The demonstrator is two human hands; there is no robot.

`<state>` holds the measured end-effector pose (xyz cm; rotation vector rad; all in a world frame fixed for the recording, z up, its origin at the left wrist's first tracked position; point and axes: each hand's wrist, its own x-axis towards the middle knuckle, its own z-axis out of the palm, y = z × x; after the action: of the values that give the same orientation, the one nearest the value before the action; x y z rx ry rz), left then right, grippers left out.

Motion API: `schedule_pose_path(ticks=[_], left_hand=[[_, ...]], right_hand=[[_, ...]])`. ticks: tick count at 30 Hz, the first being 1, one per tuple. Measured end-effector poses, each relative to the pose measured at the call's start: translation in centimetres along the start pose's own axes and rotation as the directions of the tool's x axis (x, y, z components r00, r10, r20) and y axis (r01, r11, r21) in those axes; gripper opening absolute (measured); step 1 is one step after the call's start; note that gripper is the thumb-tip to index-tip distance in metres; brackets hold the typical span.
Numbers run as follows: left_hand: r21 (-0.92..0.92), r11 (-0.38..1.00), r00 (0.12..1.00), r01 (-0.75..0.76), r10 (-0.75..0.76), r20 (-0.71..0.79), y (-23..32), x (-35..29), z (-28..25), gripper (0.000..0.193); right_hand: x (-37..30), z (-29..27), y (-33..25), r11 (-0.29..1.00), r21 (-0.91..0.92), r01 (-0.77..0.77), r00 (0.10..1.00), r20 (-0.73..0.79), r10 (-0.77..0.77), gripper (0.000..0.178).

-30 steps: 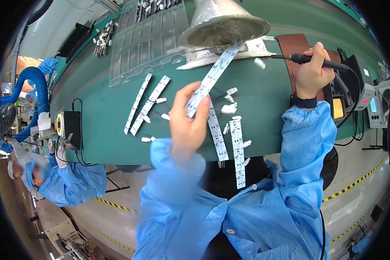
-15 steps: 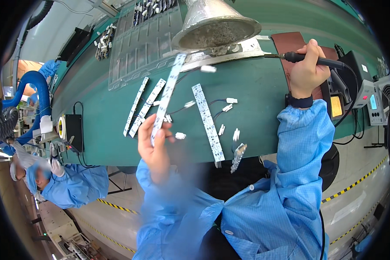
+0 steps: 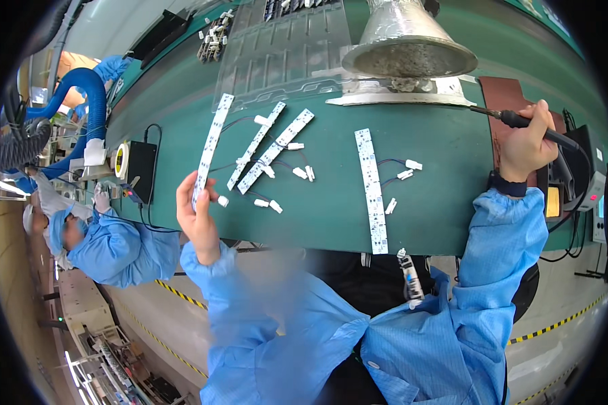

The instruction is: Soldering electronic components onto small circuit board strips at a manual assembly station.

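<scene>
A white strip-shaped circuit board (image 3: 213,145) with a thin wire and white connectors is pinched near its lower end by my left hand (image 3: 199,219), at the left of the green mat. Just right of it lie two similar strips, a shorter-looking one (image 3: 255,147) and a longer one (image 3: 277,151), their wires crossing. Another strip (image 3: 371,192) lies at the middle, near the front edge, with wired connectors beside it. My right hand (image 3: 525,145) is closed round a soldering iron (image 3: 515,119), whose tip points left beside the white base under the metal funnel.
A metal fume funnel (image 3: 412,40) stands at the back on a white base (image 3: 398,94). Behind the strips is a clear plastic tray (image 3: 284,50). A soldering station (image 3: 591,192) sits at right, a black box (image 3: 138,169) at left. A co-worker (image 3: 125,246) works farther left.
My left hand has carried its strip leftward past the two lying strips. My right hand still holds the soldering iron by the funnel. The whole view has shifted.
</scene>
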<state>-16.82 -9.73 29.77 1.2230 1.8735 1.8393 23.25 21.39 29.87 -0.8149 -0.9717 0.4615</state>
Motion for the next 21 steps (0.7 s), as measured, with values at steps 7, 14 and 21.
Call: schedule_pose_path(ticks=[7, 14, 21], left_hand=[[0.009, 0.999, 0.996, -0.049, 0.049, 0.081, -2.0, 3.3, -0.4, 0.036], [-0.334, 0.938, 0.991, -0.094, 0.119, 0.055, -1.8, 3.3, -2.4, 0.041], [0.327, 0.944, 0.971, 0.046, -0.12, 0.208, -4.1, 3.4, 0.0, 0.029]], right_hand=[[0.2, 0.2, -0.3, 1.0, -0.016, 0.021, 1.0, -0.01, -0.021, 0.036], [0.2, -0.1, 0.3, 0.999, -0.033, -0.011, 1.0, 0.015, 0.011, 0.033], [0.2, 0.2, 0.2, 0.999, -0.037, 0.025, 1.0, 0.013, -0.024, 0.034]])
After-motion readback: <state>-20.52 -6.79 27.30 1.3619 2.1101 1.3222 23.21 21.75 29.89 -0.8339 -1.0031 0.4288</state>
